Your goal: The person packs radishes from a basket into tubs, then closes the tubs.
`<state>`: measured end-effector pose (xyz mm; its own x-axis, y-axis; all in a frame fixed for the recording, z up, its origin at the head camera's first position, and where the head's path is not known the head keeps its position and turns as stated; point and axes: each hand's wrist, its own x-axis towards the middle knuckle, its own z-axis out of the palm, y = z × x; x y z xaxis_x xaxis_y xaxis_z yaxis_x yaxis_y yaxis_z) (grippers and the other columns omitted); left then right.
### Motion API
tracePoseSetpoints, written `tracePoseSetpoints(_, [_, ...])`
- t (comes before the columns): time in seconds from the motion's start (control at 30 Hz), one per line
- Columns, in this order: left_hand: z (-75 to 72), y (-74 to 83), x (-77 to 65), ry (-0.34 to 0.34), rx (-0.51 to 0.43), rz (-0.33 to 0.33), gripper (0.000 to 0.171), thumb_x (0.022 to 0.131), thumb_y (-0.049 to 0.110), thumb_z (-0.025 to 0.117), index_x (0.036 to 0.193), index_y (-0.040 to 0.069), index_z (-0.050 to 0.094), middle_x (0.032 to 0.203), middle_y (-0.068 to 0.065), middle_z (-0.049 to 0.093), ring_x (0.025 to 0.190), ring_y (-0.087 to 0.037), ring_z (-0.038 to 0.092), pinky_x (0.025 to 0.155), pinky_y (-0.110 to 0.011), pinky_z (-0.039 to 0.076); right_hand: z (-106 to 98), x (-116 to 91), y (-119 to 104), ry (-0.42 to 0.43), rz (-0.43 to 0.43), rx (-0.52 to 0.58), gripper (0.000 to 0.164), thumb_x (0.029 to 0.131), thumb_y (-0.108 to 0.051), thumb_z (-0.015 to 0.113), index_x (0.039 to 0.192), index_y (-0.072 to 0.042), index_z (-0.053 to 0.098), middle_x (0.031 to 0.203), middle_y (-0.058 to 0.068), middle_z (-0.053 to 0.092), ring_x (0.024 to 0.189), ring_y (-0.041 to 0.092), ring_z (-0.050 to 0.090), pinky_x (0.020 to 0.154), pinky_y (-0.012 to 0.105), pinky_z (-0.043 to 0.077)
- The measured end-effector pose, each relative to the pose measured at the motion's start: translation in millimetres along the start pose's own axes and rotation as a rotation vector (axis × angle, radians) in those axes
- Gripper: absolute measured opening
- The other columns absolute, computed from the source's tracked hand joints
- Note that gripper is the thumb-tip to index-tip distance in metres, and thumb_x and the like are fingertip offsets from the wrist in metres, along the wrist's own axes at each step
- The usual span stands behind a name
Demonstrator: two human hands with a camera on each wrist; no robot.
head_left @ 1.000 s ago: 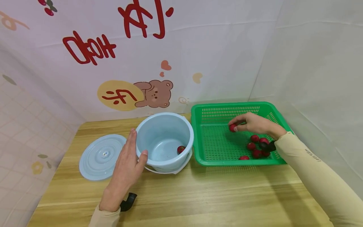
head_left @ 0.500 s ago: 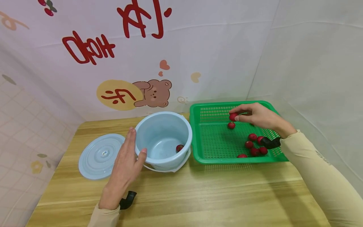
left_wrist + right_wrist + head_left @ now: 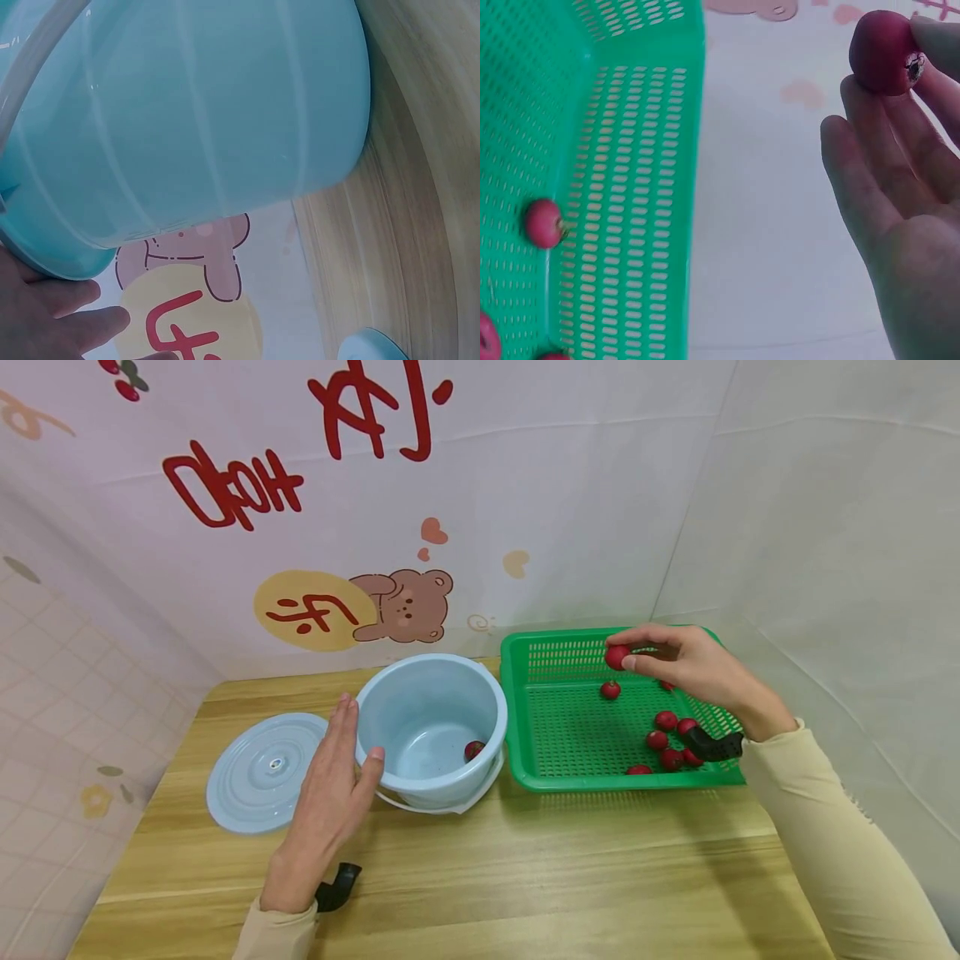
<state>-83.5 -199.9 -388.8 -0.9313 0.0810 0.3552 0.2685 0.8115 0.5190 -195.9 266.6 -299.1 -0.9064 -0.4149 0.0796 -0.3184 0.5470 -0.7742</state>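
Observation:
Above the back of the green basket (image 3: pixel 525 782), my right hand (image 3: pixel 693 668) pinches a small red radish (image 3: pixel 617 657) between thumb and fingers. In the right wrist view this radish (image 3: pixel 885 54) shows a pale, rough stem end. Another radish (image 3: pixel 611 690) lies below it on the basket floor, and several more radishes (image 3: pixel 666 721) are grouped toward the right. My left hand (image 3: pixel 330 802) rests with straight fingers against the left rim of the light blue bucket (image 3: pixel 431 785). Inside the bucket a radish (image 3: pixel 473 750) sits on the bottom, partly hidden by the near wall.
A round light blue lid (image 3: pixel 262 772) lies flat left of the bucket on the wooden table (image 3: pixel 525 885). The bucket's pale handle (image 3: pixel 450 811) hangs down in front. A white printed cloth (image 3: pixel 585 485) stands behind the table, with more cloth at both sides.
My right hand has lifted the radish from low in the basket to near its back rim height, uncovering another radish below. The left hand has stayed at the bucket.

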Motion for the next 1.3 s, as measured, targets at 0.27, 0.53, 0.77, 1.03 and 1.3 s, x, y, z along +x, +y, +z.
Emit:
tracePoseSetpoints(0.27, [0.9,0.9,0.7,0.003,-0.006,-0.003,0.07,0.106,0.031,0.048,0.163,0.0,0.022,0.172,-0.011,0.016,0.157,-0.034,0.019,0.122,-0.058,0.024,8,-8,-14,0.093,-0.006,0.024,0.031,0.103,-0.031,0.066,0.133,-0.026,0.069,0.12,-0.002,0.072,0.088,0.017,0.067,0.061,0.03,0.048])
tracePoseSetpoints(0.53, [2.6,0.2,2.1,0.012,-0.009,0.001,0.07,0.106,0.029,0.049,0.163,-0.001,0.023,0.172,-0.011,0.016,0.157,-0.034,0.019,0.122,-0.058,0.024,21,-12,-28,0.17,-0.102,0.134,0.031,0.102,-0.022,0.068,0.132,-0.014,0.071,0.125,0.0,0.071,0.102,0.014,0.073,0.087,0.02,0.054])
tracePoseSetpoints(0.77, [3.7,-0.1,2.0,0.025,-0.005,0.016,0.07,0.105,0.027,0.05,0.162,-0.003,0.023,0.172,-0.014,0.018,0.157,-0.034,0.018,0.124,-0.054,0.021,34,-16,-38,0.186,-0.154,0.19,0.03,0.101,-0.016,0.068,0.131,-0.011,0.071,0.124,0.004,0.07,0.095,0.017,0.074,0.091,0.021,0.053])
tracePoseSetpoints(1.03, [4.3,-0.5,2.0,0.028,-0.004,0.016,0.07,0.105,0.028,0.05,0.162,-0.004,0.024,0.172,-0.014,0.018,0.157,-0.035,0.018,0.125,-0.054,0.021,54,-19,-49,0.181,-0.176,0.236,0.032,0.101,-0.013,0.068,0.132,-0.011,0.07,0.124,0.002,0.07,0.087,0.019,0.071,0.082,0.025,0.056])
tracePoseSetpoints(1.3, [3.6,-0.4,2.4,0.028,-0.005,0.022,0.07,0.104,0.026,0.051,0.162,-0.004,0.024,0.171,-0.015,0.018,0.157,-0.035,0.017,0.125,-0.053,0.021,76,-15,-54,0.174,-0.257,0.296,0.032,0.099,-0.005,0.069,0.131,-0.007,0.071,0.128,0.007,0.067,0.101,0.02,0.072,0.088,0.025,0.058])
